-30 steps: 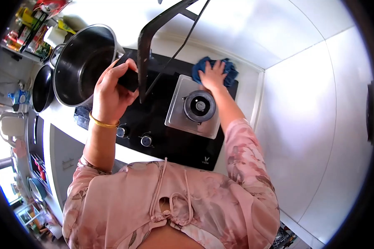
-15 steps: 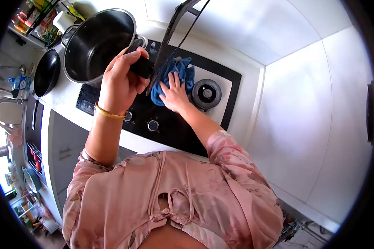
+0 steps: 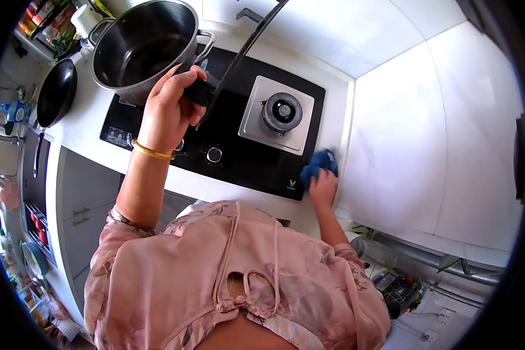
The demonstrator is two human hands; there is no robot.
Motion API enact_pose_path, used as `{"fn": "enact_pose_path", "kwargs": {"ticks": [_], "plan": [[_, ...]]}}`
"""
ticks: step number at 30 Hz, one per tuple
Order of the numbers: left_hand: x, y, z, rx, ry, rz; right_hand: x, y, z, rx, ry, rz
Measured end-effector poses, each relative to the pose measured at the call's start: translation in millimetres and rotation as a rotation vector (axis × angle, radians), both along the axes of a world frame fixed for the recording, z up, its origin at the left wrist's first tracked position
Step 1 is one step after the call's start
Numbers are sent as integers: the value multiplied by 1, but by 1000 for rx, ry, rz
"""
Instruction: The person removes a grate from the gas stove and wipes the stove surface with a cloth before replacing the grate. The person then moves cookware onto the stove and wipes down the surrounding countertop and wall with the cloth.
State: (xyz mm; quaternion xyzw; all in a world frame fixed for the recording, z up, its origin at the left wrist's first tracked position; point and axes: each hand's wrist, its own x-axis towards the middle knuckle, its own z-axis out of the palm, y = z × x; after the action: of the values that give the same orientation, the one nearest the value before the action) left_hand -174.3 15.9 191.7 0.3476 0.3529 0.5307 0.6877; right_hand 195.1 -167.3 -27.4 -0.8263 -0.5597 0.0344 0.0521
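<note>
My left hand [image 3: 169, 108] is raised over the left part of the gas cooktop [image 3: 251, 169], fingers closed round a black stove grate [image 3: 252, 39]. Seen nearly edge-on, the grate slants up to the top of the view, with a prong sticking out. At the cooktop's right front corner, my right hand [image 3: 324, 188] grips a crumpled blue cloth [image 3: 318, 165] against the cooktop's edge and the white counter. A round burner [image 3: 282, 112] sits bare on its square metal plate. Part of a control knob is hidden behind my left wrist.
A large deep pot [image 3: 149, 35] stands on the left side of the cooktop, close to my left hand. Beside it lies a black frying pan [image 3: 57, 93]. A white wall [image 3: 396, 128] borders the counter on the right. Another knob [image 3: 214, 154] is near the cooktop's front.
My right hand has moved with the blue cloth from left of the burner to the right front corner. The grate in my left hand has turned more edge-on. The view has shifted slightly.
</note>
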Motion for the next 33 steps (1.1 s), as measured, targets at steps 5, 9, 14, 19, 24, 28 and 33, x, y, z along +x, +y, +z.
{"fn": "enact_pose_path", "kwargs": {"ticks": [5, 9, 14, 19, 24, 28, 33], "plan": [[8, -8, 6, -42, 50, 47, -49, 44, 27, 403, 39, 141], [16, -8, 5, -75, 38, 30, -152, 84, 10, 132, 88, 461], [15, -8, 6, -59, 88, -13, -149, 108, 1, 233, 92, 578], [9, -1, -1, -41, 158, -34, -57, 63, -14, 131, -54, 191], [15, 10, -11, -47, 185, 2, 40, 114, -34, 408, 123, -66], [23, 21, -13, -90, 181, 10, -1, 222, 38, 670, 404, 157], [30, 36, -22, -106, 169, -29, -76, 308, 34, -192, 344, 694]]}}
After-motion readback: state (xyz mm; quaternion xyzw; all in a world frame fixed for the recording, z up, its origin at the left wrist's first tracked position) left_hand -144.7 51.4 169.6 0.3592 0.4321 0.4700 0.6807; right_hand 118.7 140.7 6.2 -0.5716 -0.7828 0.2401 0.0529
